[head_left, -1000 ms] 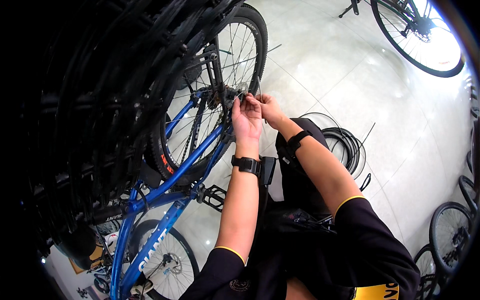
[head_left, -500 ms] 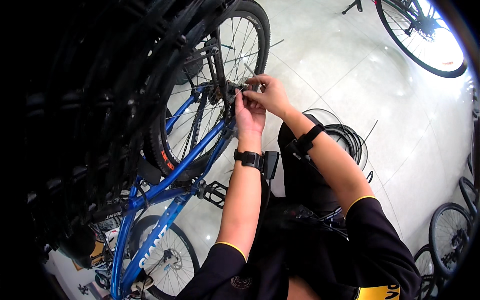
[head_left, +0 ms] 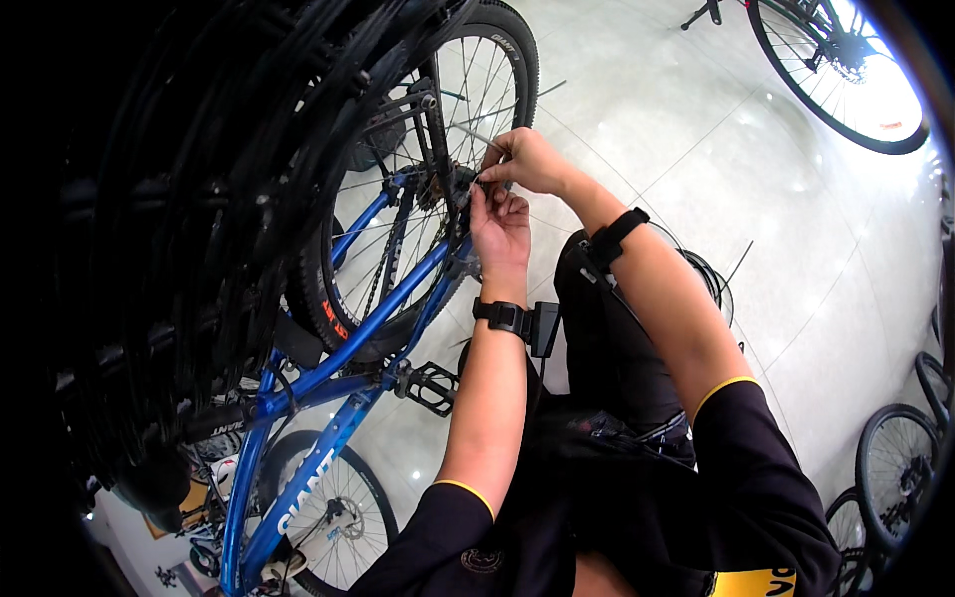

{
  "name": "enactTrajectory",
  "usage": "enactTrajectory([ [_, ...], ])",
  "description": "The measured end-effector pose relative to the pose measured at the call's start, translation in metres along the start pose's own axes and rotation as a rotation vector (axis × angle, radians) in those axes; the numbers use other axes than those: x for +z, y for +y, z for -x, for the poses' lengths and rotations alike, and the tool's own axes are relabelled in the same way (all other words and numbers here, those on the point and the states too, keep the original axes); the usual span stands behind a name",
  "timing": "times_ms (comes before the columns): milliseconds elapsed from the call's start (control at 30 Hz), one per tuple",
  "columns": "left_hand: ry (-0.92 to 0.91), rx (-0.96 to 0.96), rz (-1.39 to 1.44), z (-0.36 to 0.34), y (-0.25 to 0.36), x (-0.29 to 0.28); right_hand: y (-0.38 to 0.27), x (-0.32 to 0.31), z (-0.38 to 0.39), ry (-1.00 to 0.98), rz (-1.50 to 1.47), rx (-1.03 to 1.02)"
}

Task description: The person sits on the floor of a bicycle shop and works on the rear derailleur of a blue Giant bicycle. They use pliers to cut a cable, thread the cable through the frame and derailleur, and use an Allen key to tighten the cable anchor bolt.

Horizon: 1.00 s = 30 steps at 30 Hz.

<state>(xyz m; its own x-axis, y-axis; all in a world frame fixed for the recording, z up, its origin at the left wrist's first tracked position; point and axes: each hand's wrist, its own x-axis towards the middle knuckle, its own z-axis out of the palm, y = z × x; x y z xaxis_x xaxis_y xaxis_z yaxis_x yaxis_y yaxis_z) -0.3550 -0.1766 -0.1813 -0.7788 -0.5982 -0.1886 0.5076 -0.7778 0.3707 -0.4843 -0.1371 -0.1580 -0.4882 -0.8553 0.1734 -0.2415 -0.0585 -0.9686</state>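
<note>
Beside the hub of a bicycle wheel (head_left: pixel 520 95) both my hands meet at the dark rear derailleur (head_left: pixel 462 187) of a blue bicycle (head_left: pixel 343 343). My right hand (head_left: pixel 532 162) comes from above with thumb and fingers pinched together. A thin grey rod (head_left: pixel 476 136) sticks out from its fingers toward the spokes. Just below, my left hand (head_left: pixel 500 237) is palm up, its thumb raised against the derailleur area and its fingers curled. Whatever lies between its fingertips is too small to make out.
Coiled black cable (head_left: pixel 711 284) lies on the tiled floor (head_left: pixel 796 249) beyond my right forearm. Dark hanging strands or tyres fill the left side. A pedal (head_left: pixel 433 388) juts out near my left forearm. Other bicycle wheels (head_left: pixel 895 468) stand at the right edge.
My right hand has shifted slightly up and left, and the grey rod has tilted flatter toward the wheel. My left hand has dropped a little, its fingers more curled. My right forearm now covers more of the coil.
</note>
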Motion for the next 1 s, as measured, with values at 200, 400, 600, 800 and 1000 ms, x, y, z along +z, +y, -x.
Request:
enactTrajectory([
  [200,-0.032,0.003,0.074,-0.003,0.004,-0.007,-0.008,0.005,0.017,0.094,-0.275,0.257],
  [400,-0.091,-0.081,0.228,-0.009,0.000,-0.011,0.062,0.045,0.041,0.239,-0.542,0.403],
  [600,-0.051,-0.124,0.278,-0.004,0.008,-0.011,0.070,0.077,0.039,0.409,-0.850,0.387],
  [800,-0.086,-0.136,0.308,-0.006,0.006,-0.013,0.077,0.071,0.026,0.397,-0.893,0.374],
  [1000,-0.098,-0.134,0.318,-0.004,0.007,-0.010,0.076,0.079,0.029,0.381,-0.997,0.434],
])
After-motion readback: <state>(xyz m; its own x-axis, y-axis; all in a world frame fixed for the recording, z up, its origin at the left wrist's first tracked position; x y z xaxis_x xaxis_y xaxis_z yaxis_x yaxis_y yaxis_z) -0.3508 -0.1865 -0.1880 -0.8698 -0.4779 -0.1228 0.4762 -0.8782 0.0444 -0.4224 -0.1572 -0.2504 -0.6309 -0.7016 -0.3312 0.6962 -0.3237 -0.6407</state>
